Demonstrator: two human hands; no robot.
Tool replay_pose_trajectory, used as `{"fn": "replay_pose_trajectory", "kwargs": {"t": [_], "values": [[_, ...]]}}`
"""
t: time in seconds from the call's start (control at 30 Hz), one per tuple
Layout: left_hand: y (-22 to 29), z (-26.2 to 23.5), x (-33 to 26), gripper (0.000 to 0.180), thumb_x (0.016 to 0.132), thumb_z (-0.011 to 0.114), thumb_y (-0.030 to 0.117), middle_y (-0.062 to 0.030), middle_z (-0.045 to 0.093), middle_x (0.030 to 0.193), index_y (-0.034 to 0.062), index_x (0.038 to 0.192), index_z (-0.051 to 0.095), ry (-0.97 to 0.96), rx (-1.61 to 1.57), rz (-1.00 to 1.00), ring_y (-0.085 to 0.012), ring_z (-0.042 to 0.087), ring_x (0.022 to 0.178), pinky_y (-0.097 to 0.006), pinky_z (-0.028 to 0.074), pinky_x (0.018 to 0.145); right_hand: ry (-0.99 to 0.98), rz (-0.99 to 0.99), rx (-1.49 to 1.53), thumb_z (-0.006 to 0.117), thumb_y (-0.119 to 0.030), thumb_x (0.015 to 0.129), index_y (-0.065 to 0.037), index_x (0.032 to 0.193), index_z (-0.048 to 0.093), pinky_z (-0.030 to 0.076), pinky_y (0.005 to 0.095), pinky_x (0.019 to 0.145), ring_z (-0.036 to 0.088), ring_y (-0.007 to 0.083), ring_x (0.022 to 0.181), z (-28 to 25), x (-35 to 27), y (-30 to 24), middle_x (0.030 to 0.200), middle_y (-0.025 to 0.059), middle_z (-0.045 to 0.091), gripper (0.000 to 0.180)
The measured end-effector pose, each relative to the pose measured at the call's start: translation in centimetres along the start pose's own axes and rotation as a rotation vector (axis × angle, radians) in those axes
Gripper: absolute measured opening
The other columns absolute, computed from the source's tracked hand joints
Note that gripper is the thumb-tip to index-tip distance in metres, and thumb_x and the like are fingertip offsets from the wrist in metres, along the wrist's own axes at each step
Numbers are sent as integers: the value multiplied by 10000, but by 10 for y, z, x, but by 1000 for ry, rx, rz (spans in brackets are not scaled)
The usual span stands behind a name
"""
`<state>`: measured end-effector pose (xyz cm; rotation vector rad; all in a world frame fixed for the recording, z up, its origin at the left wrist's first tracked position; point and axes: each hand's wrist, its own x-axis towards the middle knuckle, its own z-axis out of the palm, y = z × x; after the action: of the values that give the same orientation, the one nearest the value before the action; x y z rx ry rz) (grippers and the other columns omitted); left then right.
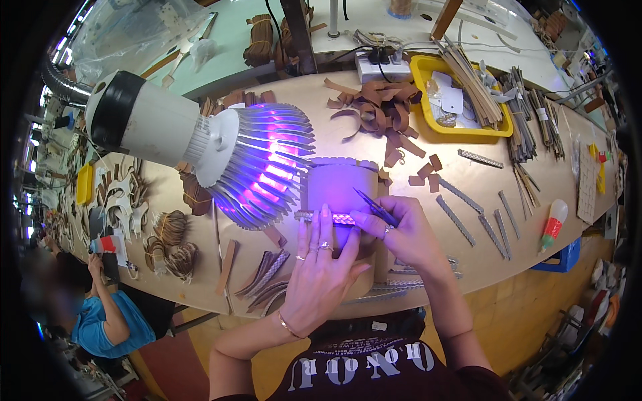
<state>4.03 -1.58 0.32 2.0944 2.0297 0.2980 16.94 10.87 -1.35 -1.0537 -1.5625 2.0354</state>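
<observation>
Your left grip is flat and released, fingers spread and pressing down on a narrow woven strip so it stays put on the small wooden block under the purple light; nothing is clenched there, the fingertips just pin it. Your right grip is clenched on dark tweezers, tips angled down-left toward the strip's right part, held pencil-style for fine placement. The strip lies crosswise on the block's front edge, right below the lamp, a finned head tilted in from the left on a white and black body so its glow falls straight on the work spot. The block sits near your edge of the bench, so both forearms reach it from below without stretching. More strips of the same kind lie fanned to the right, apart from each other, within easy reach of the right hand; another bunch lies left of your left wrist. A yellow tray with sticks and tags sits further back, brown leather offcuts piled beside it. A glue bottle with a red band lies at the far right edge. Another person in a blue top sits at lower left, well apart from your hands.
</observation>
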Motion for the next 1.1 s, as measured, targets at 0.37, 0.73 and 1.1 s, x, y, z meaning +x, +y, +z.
{"fn": "replay_pose_trajectory", "kwargs": {"t": [0.37,0.73,1.1], "values": [[0,0,0,612,872,625,409,-409,334,1371,40,1338,477,8,-2,-1,-462,311,1357,-568,263,1108,51,46,11,704,-135,875,21,930,674,475,216,633,576,47,693,-1,-2,4,771,8,656,168],[-1,-2,1,615,869,634,397,-417,332,1365,32,1338,476,3,-23,13,-466,313,1354,-570,263,1105,44,53,22,714,-176,875,16,882,667,448,215,606,547,45,667,-3,1,16,727,-3,628,197],[-7,0,-1,664,865,641,440,-425,327,1369,-60,1268,473,34,-111,26,-518,358,1299,-578,239,1107,152,72,-1,778,-277,822,-68,776,508,350,236,531,376,45,608,1,1,34,646,-58,423,344]]}}
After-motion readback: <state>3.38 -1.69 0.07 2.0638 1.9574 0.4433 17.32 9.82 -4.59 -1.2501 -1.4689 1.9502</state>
